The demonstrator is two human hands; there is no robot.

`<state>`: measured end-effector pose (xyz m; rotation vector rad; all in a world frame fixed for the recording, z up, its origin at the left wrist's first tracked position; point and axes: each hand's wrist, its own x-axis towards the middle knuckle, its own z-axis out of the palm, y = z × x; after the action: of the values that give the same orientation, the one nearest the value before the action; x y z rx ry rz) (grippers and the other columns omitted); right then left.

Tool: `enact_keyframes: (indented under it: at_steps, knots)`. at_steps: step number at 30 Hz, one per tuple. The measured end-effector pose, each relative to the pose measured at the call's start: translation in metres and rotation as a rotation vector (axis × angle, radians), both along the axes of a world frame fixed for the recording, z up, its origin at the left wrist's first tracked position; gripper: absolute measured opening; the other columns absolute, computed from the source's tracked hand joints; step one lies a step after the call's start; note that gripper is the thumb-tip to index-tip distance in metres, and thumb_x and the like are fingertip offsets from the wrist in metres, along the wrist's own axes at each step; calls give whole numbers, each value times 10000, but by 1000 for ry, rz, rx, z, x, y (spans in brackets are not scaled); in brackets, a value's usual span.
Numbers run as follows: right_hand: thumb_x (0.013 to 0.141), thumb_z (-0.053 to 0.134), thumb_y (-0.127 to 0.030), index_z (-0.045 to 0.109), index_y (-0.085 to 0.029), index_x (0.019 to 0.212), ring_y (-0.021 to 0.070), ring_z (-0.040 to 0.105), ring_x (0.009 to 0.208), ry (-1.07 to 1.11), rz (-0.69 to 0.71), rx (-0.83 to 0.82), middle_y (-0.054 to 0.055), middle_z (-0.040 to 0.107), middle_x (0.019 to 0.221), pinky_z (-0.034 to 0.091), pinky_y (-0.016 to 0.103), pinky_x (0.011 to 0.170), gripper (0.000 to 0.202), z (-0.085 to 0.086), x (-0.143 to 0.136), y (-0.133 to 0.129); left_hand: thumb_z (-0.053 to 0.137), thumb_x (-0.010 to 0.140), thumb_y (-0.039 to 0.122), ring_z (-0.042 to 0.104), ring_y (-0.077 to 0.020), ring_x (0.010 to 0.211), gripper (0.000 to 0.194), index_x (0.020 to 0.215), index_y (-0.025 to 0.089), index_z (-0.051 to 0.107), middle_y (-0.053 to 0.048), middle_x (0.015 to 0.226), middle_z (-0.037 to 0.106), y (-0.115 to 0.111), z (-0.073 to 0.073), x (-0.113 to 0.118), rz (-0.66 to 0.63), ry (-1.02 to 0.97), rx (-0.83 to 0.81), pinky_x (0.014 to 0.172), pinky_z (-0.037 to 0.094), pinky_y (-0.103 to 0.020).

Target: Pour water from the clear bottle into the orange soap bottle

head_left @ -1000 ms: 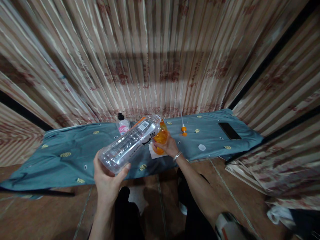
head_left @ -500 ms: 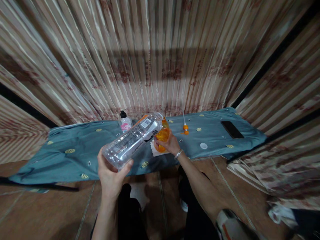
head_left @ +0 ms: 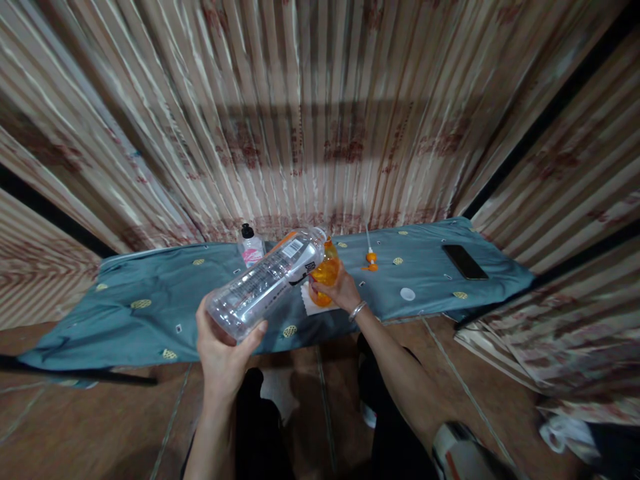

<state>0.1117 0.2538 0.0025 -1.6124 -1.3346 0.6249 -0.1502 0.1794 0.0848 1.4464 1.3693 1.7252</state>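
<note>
In my left hand is a large clear plastic bottle, gripped by its base and tilted so its neck points up and to the right. Its mouth sits at the top of an orange bottle; whether the two touch I cannot tell. My right hand wraps round the orange bottle, which stands upright over a white sheet of paper. Behind them lies an orange pump top with its thin tube pointing up. Any liquid passing between the bottles cannot be made out.
A teal cloth with pineapple prints covers the narrow table. A small bottle with a black cap stands at the back left. To the right are a round white disc and a black phone. Striped curtains hang behind.
Almost nothing differs. Both hands hold the same bottles in nearly the same pose, and the view has shifted very slightly.
</note>
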Motion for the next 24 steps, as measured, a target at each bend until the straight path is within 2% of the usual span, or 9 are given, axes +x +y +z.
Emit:
enact_keyframes:
  at_steps: [8, 14, 19, 24]
  knots:
    - [700, 904, -430, 590, -274, 1287, 350, 789, 1102, 13, 15, 29, 58, 798, 1147, 637, 560, 1013, 683, -3, 0, 0, 986, 483, 457, 736, -304, 1070, 906, 1257, 178, 609, -137, 1219, 712, 0, 1, 3, 10, -49, -27, 907, 637, -436]
    - [705, 880, -427, 585, -254, 1300, 355, 784, 1117, 11, 16, 15, 76, 798, 1154, 631, 548, 1018, 686, -1, 0, -1, 981, 491, 468, 718, -326, 1152, 922, 1278, 170, 605, -160, 1279, 701, 0, 1, 1, 15, -26, -40, 988, 617, -469]
    - [700, 880, -433, 577, -273, 1295, 350, 778, 1133, 17, 15, 6, 69, 794, 1169, 624, 561, 1041, 687, 1, 0, -2, 986, 511, 504, 723, -318, 1123, 927, 1291, 184, 600, -139, 1262, 694, 0, -1, -1, 5, -9, -42, 983, 617, -472]
    - [705, 885, -421, 591, -270, 1299, 341, 776, 1148, 2, 20, -3, 64, 792, 1179, 624, 522, 1044, 681, 2, -1, -2, 990, 512, 509, 717, -303, 1124, 921, 1283, 190, 599, -132, 1252, 698, 0, -2, 0, -8, -32, -32, 972, 618, -451]
